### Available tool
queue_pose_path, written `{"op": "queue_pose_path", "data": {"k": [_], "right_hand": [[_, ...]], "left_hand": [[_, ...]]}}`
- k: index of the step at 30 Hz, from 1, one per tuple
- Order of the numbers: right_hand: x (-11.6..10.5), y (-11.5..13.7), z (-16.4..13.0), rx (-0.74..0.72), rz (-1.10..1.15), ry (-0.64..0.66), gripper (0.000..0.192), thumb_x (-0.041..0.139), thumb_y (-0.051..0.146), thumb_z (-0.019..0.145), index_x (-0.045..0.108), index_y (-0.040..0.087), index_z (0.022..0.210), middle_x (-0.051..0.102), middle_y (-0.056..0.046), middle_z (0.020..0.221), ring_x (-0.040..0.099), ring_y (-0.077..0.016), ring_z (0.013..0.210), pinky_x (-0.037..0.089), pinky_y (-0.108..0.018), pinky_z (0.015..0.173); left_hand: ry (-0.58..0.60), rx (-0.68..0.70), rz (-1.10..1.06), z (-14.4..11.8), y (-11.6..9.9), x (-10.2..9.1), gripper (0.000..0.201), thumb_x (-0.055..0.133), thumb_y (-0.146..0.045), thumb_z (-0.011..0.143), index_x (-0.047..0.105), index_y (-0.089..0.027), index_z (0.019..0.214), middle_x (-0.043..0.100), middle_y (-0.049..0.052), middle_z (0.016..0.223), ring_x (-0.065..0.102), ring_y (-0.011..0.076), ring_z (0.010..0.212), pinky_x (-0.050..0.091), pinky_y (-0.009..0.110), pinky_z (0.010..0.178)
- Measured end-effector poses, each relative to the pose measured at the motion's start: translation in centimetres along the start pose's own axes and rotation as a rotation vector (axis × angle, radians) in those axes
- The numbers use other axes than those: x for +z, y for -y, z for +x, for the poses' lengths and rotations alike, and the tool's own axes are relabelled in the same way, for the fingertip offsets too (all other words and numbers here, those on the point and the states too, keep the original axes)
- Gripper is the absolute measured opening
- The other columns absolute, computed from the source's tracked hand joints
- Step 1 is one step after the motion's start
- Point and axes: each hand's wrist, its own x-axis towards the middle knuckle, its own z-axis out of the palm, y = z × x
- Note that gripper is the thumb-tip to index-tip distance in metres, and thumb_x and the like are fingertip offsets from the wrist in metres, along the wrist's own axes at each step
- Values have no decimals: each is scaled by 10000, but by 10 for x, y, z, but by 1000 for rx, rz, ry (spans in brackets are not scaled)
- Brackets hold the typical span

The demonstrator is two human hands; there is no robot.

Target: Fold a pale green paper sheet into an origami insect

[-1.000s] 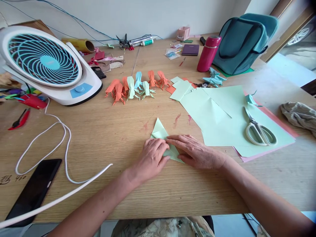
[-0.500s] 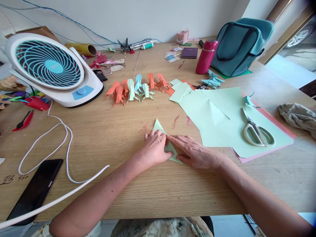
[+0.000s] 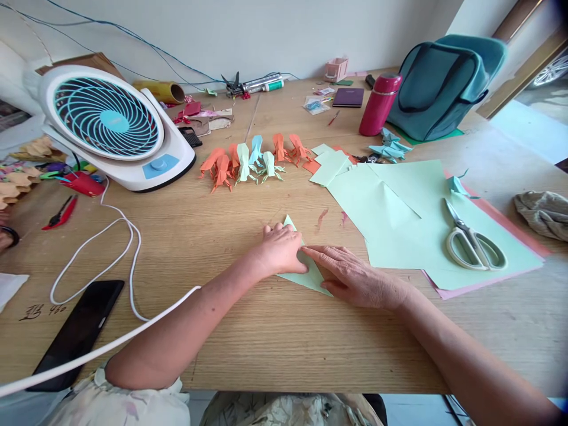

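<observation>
A light green sheet of paper [image 3: 310, 277], folded into a triangle, lies on the table in front of me. Across its upper left part rests my left hand [image 3: 281, 248], its fingers bent over the paper and its thumb pointing right. My right hand [image 3: 348, 273] lies along the right edge, fingers stretched out flat, fingertips touching the paper close to my left thumb. The right thumb is at the lower right corner. Beyond my hands stand several folded paper figures in orange, green and blue [image 3: 256, 151].
To the right, scissors [image 3: 474, 245] lie on large green sheets [image 3: 394, 242]. Behind stand a pink bottle [image 3: 380, 105] and a teal bag [image 3: 437, 89]. A fan [image 3: 110, 124], a white cable [image 3: 133, 248] and a phone [image 3: 80, 334] occupy the left. A dark-banded wrist [image 3: 6, 236] shows at the left edge.
My left hand has lifted and turned a little, so more of the triangle's lower left part shows. My right hand stays nearly in place. The view has shifted slightly left.
</observation>
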Motion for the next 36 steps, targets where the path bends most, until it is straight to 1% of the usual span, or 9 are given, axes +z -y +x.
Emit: {"op": "queue_pose_path", "data": {"k": [3,7,12,19,23,28,36], "right_hand": [[-1,0,0,-12,-11,-4,759,515,123,875,222,245,1564,394,-108,1542,369,-253,1414,325,-467,1138],[-2,0,1,-24,-34,12,709,517,105,861,321,236,1530,380,-100,1557,347,-250,1428,317,-462,1146],[-2,1,1,-7,-54,25,669,503,93,870,385,256,1507,369,-84,1563,361,-243,1416,314,-454,1146],[-3,1,2,-20,-59,41,606,524,104,873,476,273,1453,375,-86,1555,380,-256,1398,311,-466,1142],[-3,2,1,-26,-64,25,589,526,105,871,497,264,1438,388,-95,1545,421,-271,1358,329,-474,1125],[-2,1,1,-33,-72,13,584,527,105,869,504,263,1431,393,-93,1542,434,-276,1343,340,-472,1115],[-3,3,1,-16,-74,24,574,507,106,885,501,265,1436,392,-86,1544,424,-263,1354,342,-461,1116]], "left_hand": [[9,1,0,3,5,-2,393,731,-450,638,639,-181,908,598,150,1171,495,376,1171,384,526,980],[27,-4,-6,4,12,-7,362,743,-423,659,631,-189,910,614,125,1136,506,358,1156,398,493,959],[48,-27,-21,5,16,-10,367,755,-429,670,629,-187,915,608,129,1155,509,358,1160,374,508,991],[45,-45,-34,8,24,-8,403,765,-461,655,637,-194,929,619,119,1137,513,362,1165,369,507,1009],[54,-45,-34,8,29,-9,399,745,-483,667,632,-204,929,618,108,1151,508,353,1178,367,492,1010],[81,-71,-36,8,35,-13,374,728,-490,685,629,-215,918,625,90,1153,507,338,1194,368,476,1011],[86,-103,-56,19,58,-11,351,724,-498,677,623,-225,874,623,78,1157,534,328,1174,384,477,985]]}}
